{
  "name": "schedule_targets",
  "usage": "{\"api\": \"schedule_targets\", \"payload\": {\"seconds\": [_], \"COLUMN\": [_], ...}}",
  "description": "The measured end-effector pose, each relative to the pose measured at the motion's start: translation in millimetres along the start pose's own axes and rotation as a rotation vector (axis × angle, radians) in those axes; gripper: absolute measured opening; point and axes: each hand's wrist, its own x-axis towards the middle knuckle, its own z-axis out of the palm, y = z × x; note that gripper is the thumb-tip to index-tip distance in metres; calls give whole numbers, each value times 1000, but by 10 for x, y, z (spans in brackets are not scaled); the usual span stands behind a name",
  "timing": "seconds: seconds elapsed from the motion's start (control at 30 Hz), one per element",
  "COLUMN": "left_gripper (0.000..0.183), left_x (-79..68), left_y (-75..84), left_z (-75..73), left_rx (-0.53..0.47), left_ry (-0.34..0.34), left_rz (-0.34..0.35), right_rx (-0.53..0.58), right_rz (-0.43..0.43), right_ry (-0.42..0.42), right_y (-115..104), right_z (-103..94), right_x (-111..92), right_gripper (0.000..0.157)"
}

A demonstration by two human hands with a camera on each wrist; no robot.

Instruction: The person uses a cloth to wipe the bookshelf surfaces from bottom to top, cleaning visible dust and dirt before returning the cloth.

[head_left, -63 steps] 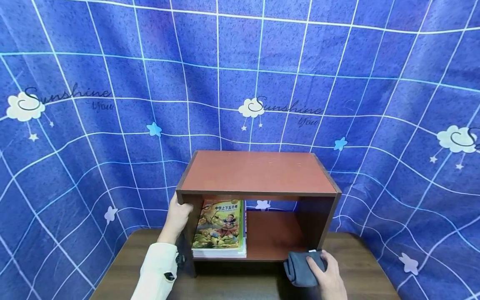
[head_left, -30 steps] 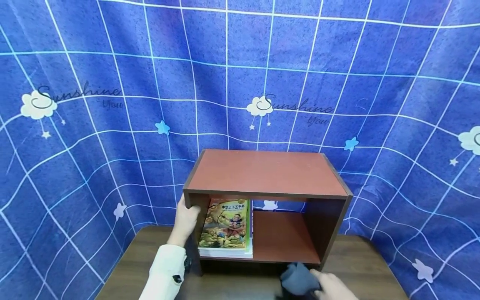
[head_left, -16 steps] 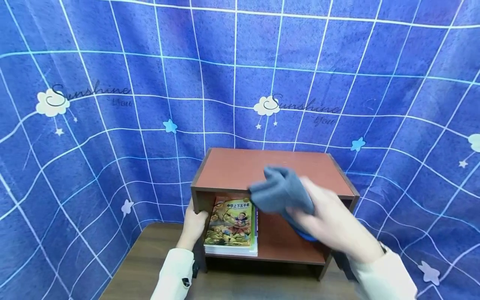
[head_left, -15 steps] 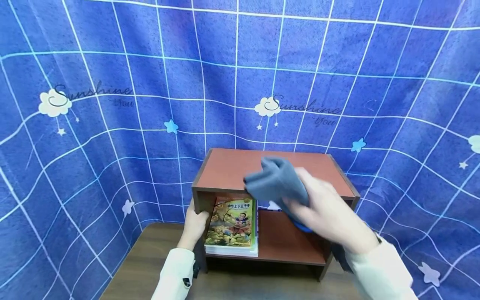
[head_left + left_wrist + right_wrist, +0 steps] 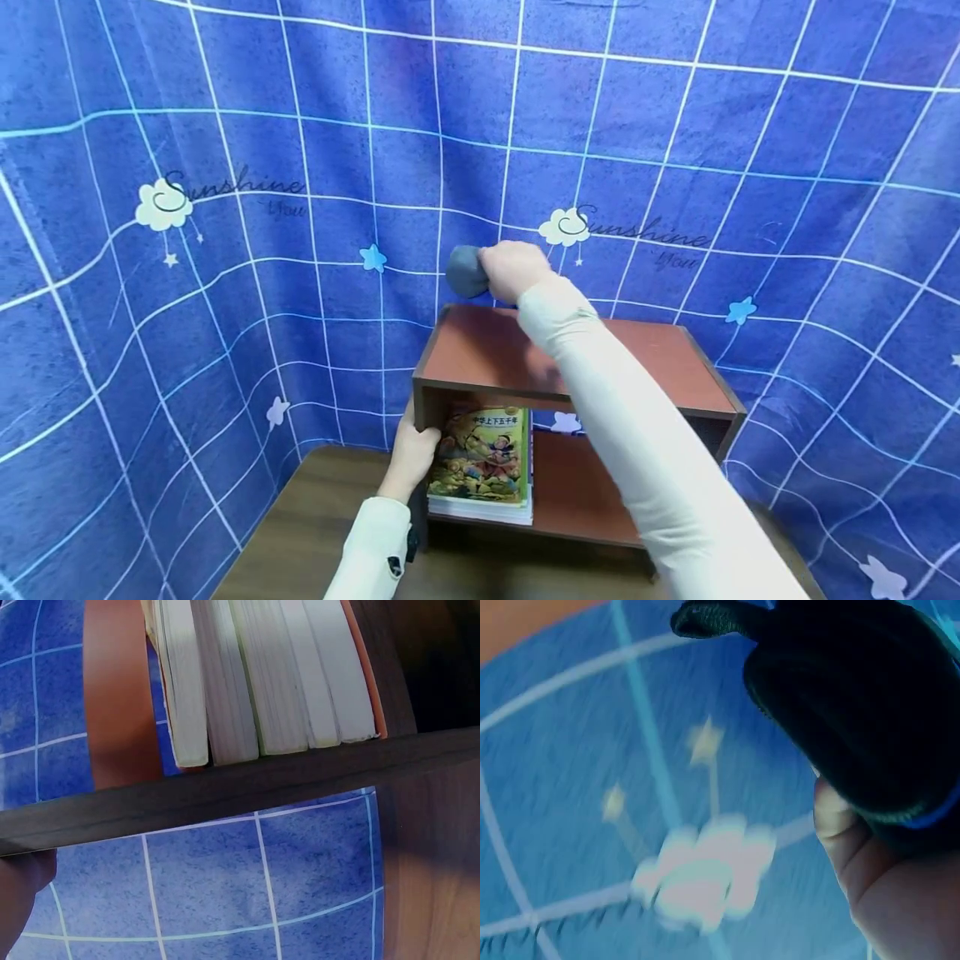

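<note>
A small wooden bookshelf point(image 5: 480, 354) with a reddish-brown top and dark edges stands on a table. My left hand point(image 5: 411, 448) grips its left side panel, the thumb at the front edge; the left wrist view shows only a bit of that hand point(image 5: 22, 892) at the panel. Raised over the back left of the top, my right hand point(image 5: 517, 267) holds a folded grey-blue cloth point(image 5: 467, 272). In the right wrist view the cloth point(image 5: 855, 697) looks nearly black, with a strip of blue at its edge, and the fingers point(image 5: 836, 821) curl against its underside.
Several books point(image 5: 483, 458) fill the left part of the shelf, a colourful cover facing forward. Brown tabletop point(image 5: 315, 500) shows left of the shelf. Behind everything hangs a blue curtain point(image 5: 300, 233) with white grid lines, clouds and stars.
My right hand has carried the cloth from the shelf's lower right front up across the top to its back left. The left hand keeps its grip. The head view has turned slightly left.
</note>
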Motion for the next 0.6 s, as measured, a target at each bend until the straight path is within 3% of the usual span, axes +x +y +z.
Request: {"api": "schedule_targets", "payload": {"seconds": [0.23,0.43,0.6], "left_gripper": [80,82,82], "left_x": [-120,-195,-131], "left_y": [279,322,311], "left_z": [47,35,16], "left_rx": [24,17,30], "left_ry": [13,4,1], "left_rz": [-5,-55,-29], "right_rx": [-21,-122,-176], "right_rz": [137,60,20], "right_ry": [-101,-280,-256], "right_y": [-440,-730,-844], "right_z": [392,552,468], "right_x": [240,226,146], "right_gripper": [16,21,19]}}
